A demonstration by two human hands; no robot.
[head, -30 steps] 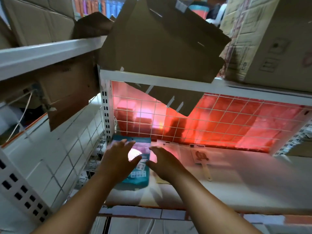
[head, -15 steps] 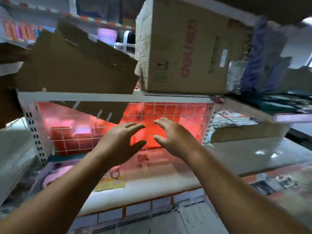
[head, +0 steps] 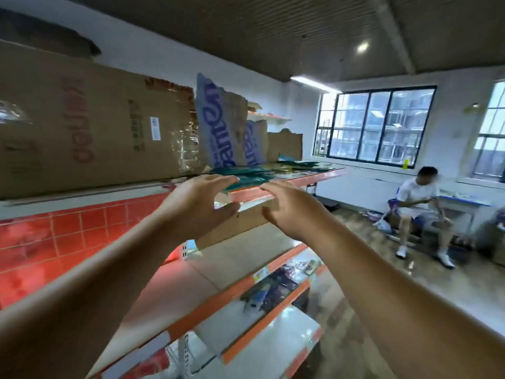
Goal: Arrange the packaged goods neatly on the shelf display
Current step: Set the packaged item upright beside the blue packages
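Left grip (head: pixel 196 209), right grip (head: pixel 289 209): 2 unclenched

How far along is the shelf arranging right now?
Done: some packaged goods lie on a lower shelf, too blurred to judge neatness. In hand: nothing yet; the left hand and right hand are open, reaching up toward the teal packages heaped on the top shelf. Left: that untidy heap wants picking up and arranging.

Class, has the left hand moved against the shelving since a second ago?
Yes. The left hand rose from the lower shelf to the upper shelf edge beside the cardboard box.
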